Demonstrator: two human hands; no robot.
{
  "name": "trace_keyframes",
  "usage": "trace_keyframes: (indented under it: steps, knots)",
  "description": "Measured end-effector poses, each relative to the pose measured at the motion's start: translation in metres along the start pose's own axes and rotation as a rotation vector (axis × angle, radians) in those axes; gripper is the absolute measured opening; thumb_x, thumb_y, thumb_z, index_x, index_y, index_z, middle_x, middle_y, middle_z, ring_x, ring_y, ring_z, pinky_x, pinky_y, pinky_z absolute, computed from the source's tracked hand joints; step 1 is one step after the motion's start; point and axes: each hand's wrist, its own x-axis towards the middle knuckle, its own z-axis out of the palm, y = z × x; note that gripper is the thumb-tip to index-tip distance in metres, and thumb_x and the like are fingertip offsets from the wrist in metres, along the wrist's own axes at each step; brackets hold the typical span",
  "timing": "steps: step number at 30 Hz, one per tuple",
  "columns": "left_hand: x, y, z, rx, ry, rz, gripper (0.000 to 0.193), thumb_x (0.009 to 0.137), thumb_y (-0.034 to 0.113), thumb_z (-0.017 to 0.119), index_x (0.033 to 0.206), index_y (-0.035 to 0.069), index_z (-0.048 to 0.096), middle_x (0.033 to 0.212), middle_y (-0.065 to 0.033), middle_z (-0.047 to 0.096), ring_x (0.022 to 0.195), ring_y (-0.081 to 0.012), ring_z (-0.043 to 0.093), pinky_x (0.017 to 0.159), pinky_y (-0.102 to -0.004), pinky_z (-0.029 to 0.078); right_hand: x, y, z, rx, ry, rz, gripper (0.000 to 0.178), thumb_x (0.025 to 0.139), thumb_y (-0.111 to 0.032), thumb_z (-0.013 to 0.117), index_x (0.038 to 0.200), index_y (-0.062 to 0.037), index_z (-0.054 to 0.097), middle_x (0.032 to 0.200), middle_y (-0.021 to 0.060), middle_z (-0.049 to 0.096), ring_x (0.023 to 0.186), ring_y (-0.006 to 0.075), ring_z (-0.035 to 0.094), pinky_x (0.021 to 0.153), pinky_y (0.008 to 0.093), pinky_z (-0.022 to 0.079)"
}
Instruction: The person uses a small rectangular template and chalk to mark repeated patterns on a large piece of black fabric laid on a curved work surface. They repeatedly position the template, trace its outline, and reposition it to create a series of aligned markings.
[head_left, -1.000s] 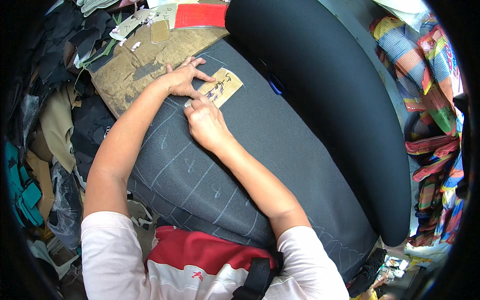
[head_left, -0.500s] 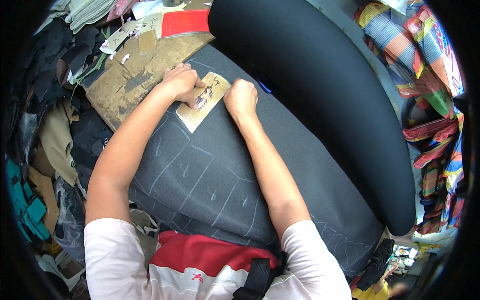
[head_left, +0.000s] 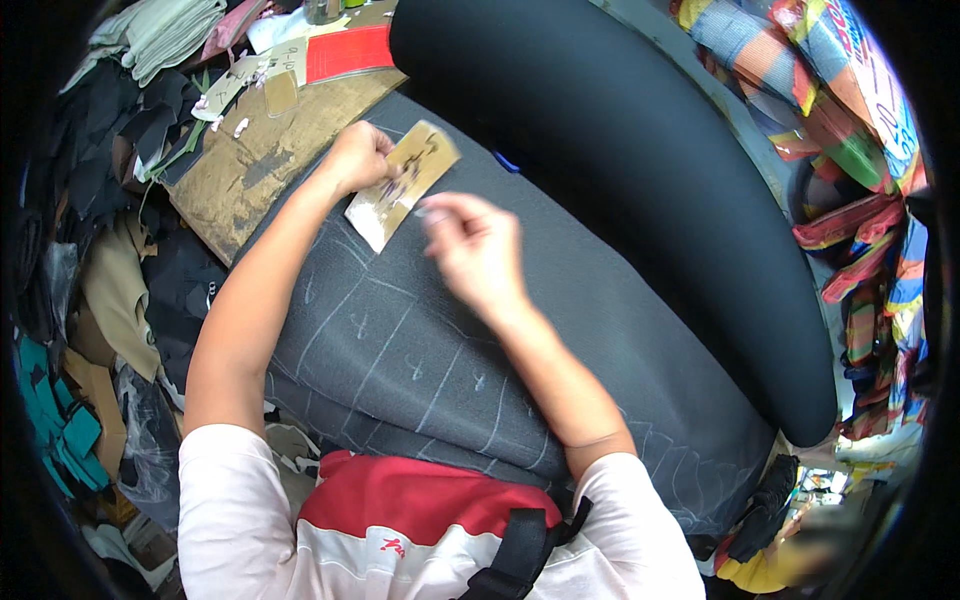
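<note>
My left hand (head_left: pixel 362 160) grips the left edge of a tan card template (head_left: pixel 418 165) with handwriting on it. The template looks tilted, its far end lifted from the dark grey cloth (head_left: pixel 440 315). Just right of the template's lower end, my right hand (head_left: pixel 480 250) is apart from it and blurred by motion. Its thumb and fingers are pinched around a small pale bit that looks like chalk, mostly hidden. White drawn outlines with small marks run across the cloth in front of me.
A thick black fabric roll (head_left: pixel 620 190) lies along the right side of the cloth. A worn wooden board (head_left: pixel 270 150) with a red card (head_left: pixel 348 54) is at the far left. Fabric scraps (head_left: pixel 110 130) crowd the left; striped bags (head_left: pixel 760 60) stand right. Someone in yellow (head_left: pixel 750 572) is at lower right.
My right hand has come off the template's right edge and moved nearer to me. The template has gone from flat to tilted in my left hand.
</note>
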Motion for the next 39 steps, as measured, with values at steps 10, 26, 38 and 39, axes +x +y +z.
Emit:
trace_keyframes:
  steps: [10, 26, 38, 39]
  knots:
    - [-0.032, -0.013, 0.031, 0.482, -0.319, 0.601, 0.029, 0.074, 0.01, 0.063, 0.101, 0.018, 0.071, 0.128, -0.0081, 0.054, 0.131, -0.0221, 0.036, 0.106, -0.0601, 0.021, -0.018, 0.064, -0.066, -0.499, 0.053, -0.205, 0.053, 0.067, -0.021, 0.079, 0.109, 0.0025, 0.057, 0.103, 0.0158, 0.056, 0.097, 0.0275, 0.058, 0.082, 0.0359, 0.05]
    - [-0.041, -0.036, 0.041, 0.407, -0.178, 0.423, 0.082, 0.042, 0.054, 0.082, 0.119, 0.032, 0.061, 0.149, -0.0127, 0.026, 0.141, -0.0347, 0.009, 0.105, -0.0678, -0.002, 0.058, 0.077, -0.031, -0.549, 0.15, -0.117, 0.014, 0.077, -0.008, 0.062, 0.087, 0.0006, 0.068, 0.08, 0.0193, 0.066, 0.07, 0.03, 0.066, 0.068, 0.036, 0.052]
    - [-0.039, -0.034, 0.04, 0.368, -0.18, 0.405, 0.082, 0.04, 0.047, 0.085, 0.117, 0.03, 0.063, 0.148, -0.0115, 0.028, 0.141, -0.0315, 0.011, 0.105, -0.0679, -0.003, 0.076, 0.079, -0.046, -0.842, 0.126, 0.08, 0.015, 0.069, -0.01, 0.06, 0.076, -0.0016, 0.07, 0.078, 0.0219, 0.066, 0.079, 0.0355, 0.065, 0.077, 0.0432, 0.051]
    - [-0.039, -0.034, 0.041, 0.371, -0.179, 0.401, 0.082, 0.039, 0.046, 0.086, 0.116, 0.03, 0.063, 0.148, -0.0116, 0.028, 0.141, -0.0315, 0.011, 0.105, -0.0681, -0.003, 0.074, 0.077, -0.047, -0.868, 0.167, 0.091, 0.015, 0.069, -0.009, 0.06, 0.076, -0.0013, 0.07, 0.077, 0.0211, 0.066, 0.076, 0.0345, 0.066, 0.075, 0.0427, 0.051]
